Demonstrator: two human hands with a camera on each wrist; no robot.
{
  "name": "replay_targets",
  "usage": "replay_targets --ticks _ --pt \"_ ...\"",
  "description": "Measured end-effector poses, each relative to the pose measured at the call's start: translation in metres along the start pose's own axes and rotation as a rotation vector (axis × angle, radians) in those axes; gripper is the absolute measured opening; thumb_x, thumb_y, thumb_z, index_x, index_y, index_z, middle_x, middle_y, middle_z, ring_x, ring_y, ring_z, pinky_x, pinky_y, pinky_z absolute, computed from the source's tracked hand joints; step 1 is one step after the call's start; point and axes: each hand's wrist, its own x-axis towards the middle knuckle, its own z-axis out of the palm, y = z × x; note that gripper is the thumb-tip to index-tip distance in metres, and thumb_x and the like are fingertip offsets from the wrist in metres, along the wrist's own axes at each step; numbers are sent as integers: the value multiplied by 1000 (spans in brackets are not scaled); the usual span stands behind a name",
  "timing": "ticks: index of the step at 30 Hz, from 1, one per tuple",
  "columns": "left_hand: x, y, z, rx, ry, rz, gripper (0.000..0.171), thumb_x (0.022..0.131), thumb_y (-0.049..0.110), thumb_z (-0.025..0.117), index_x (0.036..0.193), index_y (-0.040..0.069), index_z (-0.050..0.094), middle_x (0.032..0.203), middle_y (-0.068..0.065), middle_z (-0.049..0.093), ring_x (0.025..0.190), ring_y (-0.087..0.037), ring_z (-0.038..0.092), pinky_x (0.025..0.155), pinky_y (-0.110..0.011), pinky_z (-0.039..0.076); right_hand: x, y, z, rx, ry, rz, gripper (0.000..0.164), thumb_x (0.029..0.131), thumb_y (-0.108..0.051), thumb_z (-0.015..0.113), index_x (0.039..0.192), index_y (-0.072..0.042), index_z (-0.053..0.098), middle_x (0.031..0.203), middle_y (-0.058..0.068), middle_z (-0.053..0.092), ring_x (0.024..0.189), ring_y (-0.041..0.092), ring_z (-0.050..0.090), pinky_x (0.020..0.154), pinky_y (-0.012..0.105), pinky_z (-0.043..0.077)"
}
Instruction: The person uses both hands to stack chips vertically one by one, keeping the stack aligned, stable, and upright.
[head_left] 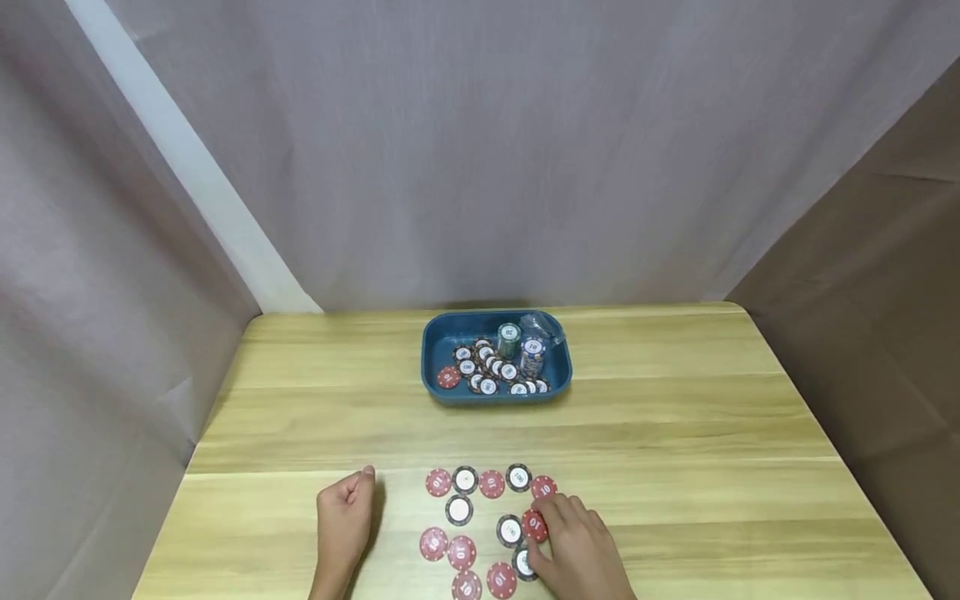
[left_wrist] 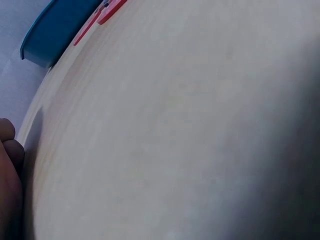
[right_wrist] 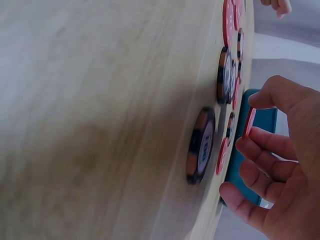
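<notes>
My right hand pinches a red poker chip between thumb and fingertips. In the right wrist view that red chip is tilted on edge, raised off the table. Close beside the hand lie a black-edged chip and a second black-edged chip, partly covered by the thumb. Left of the loose chips, my left hand has its fingers curled with nothing visible in them. A row of red and black-edged chips lies farther back, and several red chips lie nearer the front.
A blue tray stands at the middle back of the wooden table. It contains loose chips, a green stack, another stack of chips and crumpled clear plastic. Grey curtains hang behind the table and at its left.
</notes>
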Motion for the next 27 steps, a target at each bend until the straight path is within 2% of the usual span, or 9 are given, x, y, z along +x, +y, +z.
replay_targets --ticks 3,5,10,13,21,27 --pt "-2 -2 -1 11 -10 0 59 101 2 64 54 3 28 46 14 25 43 2 20 42 -17 16 -1 -5 3 -27 23 -41 40 72 -28 88 105 -12 73 100 -2 66 89 14 61 73 35 51" --pt "-4 8 -1 18 -5 0 59 101 0 63 54 3 27 46 15 24 43 3 20 43 -16 16 -1 -8 4 -40 29 -68 40 72 -29 89 105 -11 73 100 -1 66 90 14 61 72 35 51" --pt "-2 10 -1 37 17 -6 58 100 -2 63 54 1 27 47 15 22 43 6 18 44 -14 15 2 -16 7 -49 66 -128 42 70 -27 88 104 -9 72 100 1 65 94 17 63 71 35 50" --pt "1 -2 -1 36 8 6 59 101 0 64 54 2 27 47 14 23 42 5 20 43 -16 16 2 -19 11 -55 91 -151 42 69 -27 88 103 -10 71 99 0 65 93 18 63 70 34 50" --pt "3 -3 -4 15 -9 15 59 101 1 62 54 5 27 45 14 25 43 1 21 41 -17 17 3 -24 13 -60 36 -136 42 71 -25 90 104 -9 71 99 1 65 94 19 63 69 33 49" --pt "4 -3 -4 20 -8 27 59 101 2 62 53 5 28 46 14 26 44 1 22 41 -18 17 2 -26 14 -67 61 -125 43 69 -25 90 104 -10 71 100 0 64 93 19 62 70 33 49"
